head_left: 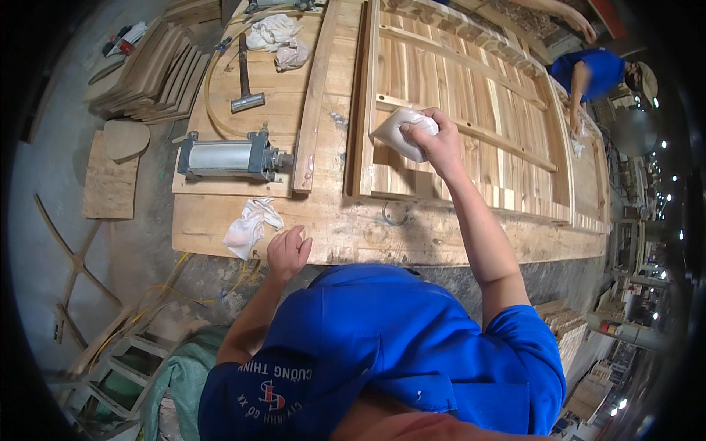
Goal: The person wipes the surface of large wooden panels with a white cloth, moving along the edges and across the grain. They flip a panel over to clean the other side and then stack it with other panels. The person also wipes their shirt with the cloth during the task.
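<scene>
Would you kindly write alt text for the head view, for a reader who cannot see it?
A person's right hand grips a whitish pouch-like item over the left part of a slatted wooden panel on a wooden workbench. The left hand is at the bench's near edge beside a crumpled pale cloth, with a metal cylinder and hammer beyond.
</scene>
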`<control>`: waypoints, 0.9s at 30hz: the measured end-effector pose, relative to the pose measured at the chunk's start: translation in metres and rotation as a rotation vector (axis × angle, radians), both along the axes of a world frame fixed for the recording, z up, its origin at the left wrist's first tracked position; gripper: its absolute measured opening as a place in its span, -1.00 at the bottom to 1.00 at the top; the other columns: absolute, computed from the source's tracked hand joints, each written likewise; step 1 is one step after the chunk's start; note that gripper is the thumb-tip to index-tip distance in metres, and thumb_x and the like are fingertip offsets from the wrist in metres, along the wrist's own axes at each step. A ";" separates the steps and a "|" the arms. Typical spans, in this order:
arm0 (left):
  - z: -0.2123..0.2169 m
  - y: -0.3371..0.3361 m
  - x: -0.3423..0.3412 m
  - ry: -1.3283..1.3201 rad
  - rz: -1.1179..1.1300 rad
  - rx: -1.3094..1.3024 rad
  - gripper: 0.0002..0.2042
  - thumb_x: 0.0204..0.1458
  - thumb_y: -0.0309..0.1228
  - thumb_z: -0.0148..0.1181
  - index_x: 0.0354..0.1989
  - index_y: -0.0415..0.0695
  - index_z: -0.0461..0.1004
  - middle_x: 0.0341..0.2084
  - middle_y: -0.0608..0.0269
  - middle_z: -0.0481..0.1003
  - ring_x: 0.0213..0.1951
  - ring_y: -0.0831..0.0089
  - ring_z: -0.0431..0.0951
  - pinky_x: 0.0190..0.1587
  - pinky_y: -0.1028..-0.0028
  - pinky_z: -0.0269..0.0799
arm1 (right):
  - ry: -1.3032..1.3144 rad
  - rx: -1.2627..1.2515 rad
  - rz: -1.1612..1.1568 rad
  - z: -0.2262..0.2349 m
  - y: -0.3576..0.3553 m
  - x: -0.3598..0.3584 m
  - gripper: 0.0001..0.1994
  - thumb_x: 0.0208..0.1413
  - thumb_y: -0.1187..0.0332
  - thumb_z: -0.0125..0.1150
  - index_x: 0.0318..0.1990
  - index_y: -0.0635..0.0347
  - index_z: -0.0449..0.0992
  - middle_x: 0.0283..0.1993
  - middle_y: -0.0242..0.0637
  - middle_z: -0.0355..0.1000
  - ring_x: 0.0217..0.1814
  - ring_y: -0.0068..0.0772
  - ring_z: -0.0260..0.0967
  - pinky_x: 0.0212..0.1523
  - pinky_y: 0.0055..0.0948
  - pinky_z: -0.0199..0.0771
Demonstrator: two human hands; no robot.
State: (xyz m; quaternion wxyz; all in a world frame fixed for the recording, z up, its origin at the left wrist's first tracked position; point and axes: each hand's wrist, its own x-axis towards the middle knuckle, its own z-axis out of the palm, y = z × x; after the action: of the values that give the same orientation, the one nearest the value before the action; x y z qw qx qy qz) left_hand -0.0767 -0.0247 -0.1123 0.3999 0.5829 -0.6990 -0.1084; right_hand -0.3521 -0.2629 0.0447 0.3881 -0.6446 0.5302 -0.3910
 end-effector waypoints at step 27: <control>0.010 0.007 -0.048 0.073 -0.028 0.183 -0.73 0.07 -0.38 0.18 -0.10 -0.24 0.41 -0.66 0.24 0.36 -0.58 0.32 0.39 -0.45 0.35 0.33 | -0.161 -0.087 -0.364 -0.028 0.105 -0.168 -0.63 -0.17 0.26 0.48 -0.27 0.29 0.50 -0.21 -0.22 0.44 -0.19 -0.39 0.42 -0.15 -0.42 0.43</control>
State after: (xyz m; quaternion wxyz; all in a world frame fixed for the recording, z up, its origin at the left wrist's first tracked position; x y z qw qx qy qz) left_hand -0.1244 -0.0177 -0.1027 0.3687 0.6028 -0.6792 -0.1987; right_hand -0.5200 -0.1582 0.0170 0.3238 -0.5211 0.5877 -0.5275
